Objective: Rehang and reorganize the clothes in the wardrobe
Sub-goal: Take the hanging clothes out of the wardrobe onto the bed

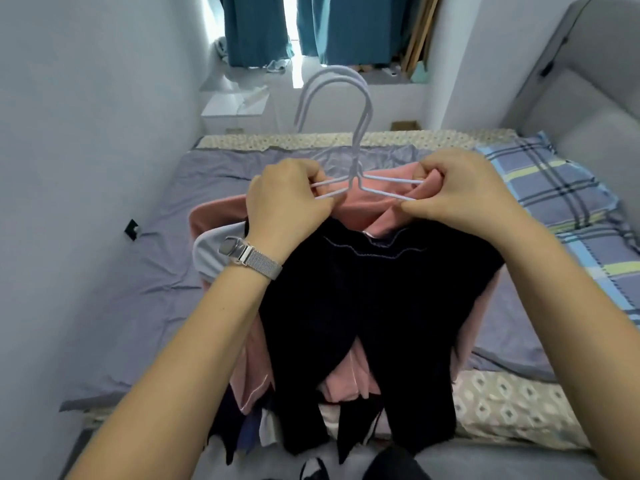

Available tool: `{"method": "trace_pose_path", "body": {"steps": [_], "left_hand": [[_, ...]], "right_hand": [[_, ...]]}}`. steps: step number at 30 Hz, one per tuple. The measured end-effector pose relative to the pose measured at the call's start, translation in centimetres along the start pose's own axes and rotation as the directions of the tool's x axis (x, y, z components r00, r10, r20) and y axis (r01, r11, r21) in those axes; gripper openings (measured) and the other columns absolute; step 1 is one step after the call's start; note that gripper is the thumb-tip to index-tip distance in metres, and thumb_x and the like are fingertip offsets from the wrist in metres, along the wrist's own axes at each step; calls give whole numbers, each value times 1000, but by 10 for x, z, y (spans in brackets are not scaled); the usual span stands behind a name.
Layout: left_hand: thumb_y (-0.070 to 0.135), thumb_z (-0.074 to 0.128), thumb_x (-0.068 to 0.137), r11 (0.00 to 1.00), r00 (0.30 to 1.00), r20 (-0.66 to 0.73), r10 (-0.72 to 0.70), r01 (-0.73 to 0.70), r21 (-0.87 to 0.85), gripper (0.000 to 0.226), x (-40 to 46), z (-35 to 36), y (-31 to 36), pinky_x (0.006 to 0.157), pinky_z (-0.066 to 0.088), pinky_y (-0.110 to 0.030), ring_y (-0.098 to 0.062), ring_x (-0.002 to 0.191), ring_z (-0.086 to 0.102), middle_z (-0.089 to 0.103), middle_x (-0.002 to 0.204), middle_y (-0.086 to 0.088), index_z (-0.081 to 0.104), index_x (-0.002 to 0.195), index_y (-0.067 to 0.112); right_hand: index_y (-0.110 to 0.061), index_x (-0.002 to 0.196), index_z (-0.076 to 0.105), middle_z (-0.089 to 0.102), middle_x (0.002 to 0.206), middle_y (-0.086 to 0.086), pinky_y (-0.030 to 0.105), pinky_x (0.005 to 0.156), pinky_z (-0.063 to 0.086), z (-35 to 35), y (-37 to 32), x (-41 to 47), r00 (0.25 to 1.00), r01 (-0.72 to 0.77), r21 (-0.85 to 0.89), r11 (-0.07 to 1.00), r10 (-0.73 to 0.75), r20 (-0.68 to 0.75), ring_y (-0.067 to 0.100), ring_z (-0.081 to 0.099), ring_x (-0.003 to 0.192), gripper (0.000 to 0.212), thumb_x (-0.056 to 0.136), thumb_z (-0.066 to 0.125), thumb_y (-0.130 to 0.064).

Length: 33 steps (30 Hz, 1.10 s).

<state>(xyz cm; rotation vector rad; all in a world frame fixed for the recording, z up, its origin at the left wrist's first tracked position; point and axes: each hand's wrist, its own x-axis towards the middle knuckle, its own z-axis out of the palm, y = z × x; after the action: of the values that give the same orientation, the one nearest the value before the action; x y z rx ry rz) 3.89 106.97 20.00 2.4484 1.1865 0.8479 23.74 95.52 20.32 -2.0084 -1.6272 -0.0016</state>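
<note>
The left hand (287, 199) pinches the left shoulder wires of two pale wire hangers (349, 133), fingers curled around them; a metal-mesh watch (247, 256) sits on that wrist. The right hand (460, 192) pinches the right shoulder wires likewise. Both hangers are held above the bed (145, 254), hooks pointing away. A dark garment (363, 306) and a pink garment (360, 209) hang from them, draping toward the mattress. A plaid pillow (561, 202) lies at right. No wardrobe is in view. Judged progress: early to middle; garments are on hangers but not yet rehung, and separating the two hangers appears to remain.
</note>
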Motion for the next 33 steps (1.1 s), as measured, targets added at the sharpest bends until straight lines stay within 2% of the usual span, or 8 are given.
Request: {"method": "trace_pose_path", "body": {"steps": [7, 10, 13, 20, 22, 25, 29, 33], "left_hand": [[52, 68, 74, 990, 979, 197, -59, 33, 134, 40, 45, 121, -55, 70, 43, -33, -30, 85, 61, 67, 76, -4, 48, 57, 22], [49, 73, 70, 990, 964, 247, -99, 70, 125, 29, 57, 167, -78, 79, 45, -37, -27, 95, 58, 68, 90, -1, 65, 83, 25], [39, 78, 68, 990, 972, 204, -117, 97, 103, 54, 65, 196, -103, 92, 39, -34, -24, 108, 50, 60, 113, 0, 58, 114, 18], [25, 66, 74, 935, 911, 225, -345, 312, 169, 42, 47, 238, -180, 98, 33, -35, -32, 110, 50, 57, 114, -8, 57, 113, 11], [21, 65, 78, 914, 881, 252, -400, 362, 184, 40, 36, 247, -192, 100, 31, -35, -33, 114, 48, 58, 117, -10, 57, 115, 8], [15, 64, 81, 896, 852, 285, -439, 395, 203, 42, 25, 256, -204, 103, 30, -34, -30, 118, 47, 57, 123, -9, 56, 121, 6], [16, 62, 82, 869, 813, 306, -495, 452, 203, 39, 14, 262, -219, 101, 33, -33, -28, 116, 50, 59, 121, -6, 56, 120, 8], [30, 49, 75, 805, 732, 341, -590, 568, 172, 51, -5, 254, -224, 100, 39, -39, -29, 114, 51, 59, 121, -9, 56, 120, 8]], "right_hand": [[-17, 58, 51, 55, 65, 0, 39, 63, 46, 110, 88, 33, 972, -194, 96, 976, 178, 155, 23, 54, 67, 40, 48, 47, -56], [-11, 62, 58, 58, 66, 1, 39, 64, 48, 156, 129, 54, 938, -280, 119, 953, 246, 243, 24, 57, 67, 42, 49, 52, -50], [-14, 61, 56, 56, 64, -2, 40, 65, 50, 189, 168, 86, 903, -327, 96, 940, 281, 326, 24, 58, 68, 38, 49, 56, -51], [-23, 53, 49, 54, 64, 3, 34, 58, 43, 264, 219, 175, 840, -316, 38, 948, 261, 476, 24, 57, 65, 41, 41, 58, -61], [-24, 81, 65, 60, 82, 4, 36, 69, 48, 298, 231, 189, 822, -294, -43, 955, 275, 498, 27, 63, 84, 53, 47, 68, -65], [-20, 128, 49, 47, 132, 9, 51, 99, 36, 348, 243, 197, 764, -291, -335, 896, 428, 482, 30, 42, 127, 64, 77, 66, -54], [-10, 142, 32, 30, 149, 13, 56, 111, 24, 383, 236, 190, 651, -358, -412, 838, 540, 534, 34, 28, 138, 63, 88, 53, -34], [-16, 138, 40, 43, 142, 11, 49, 107, 34, 398, 194, 174, 578, -147, -207, 967, 254, 775, 33, 39, 132, 56, 85, 54, -25]]}}
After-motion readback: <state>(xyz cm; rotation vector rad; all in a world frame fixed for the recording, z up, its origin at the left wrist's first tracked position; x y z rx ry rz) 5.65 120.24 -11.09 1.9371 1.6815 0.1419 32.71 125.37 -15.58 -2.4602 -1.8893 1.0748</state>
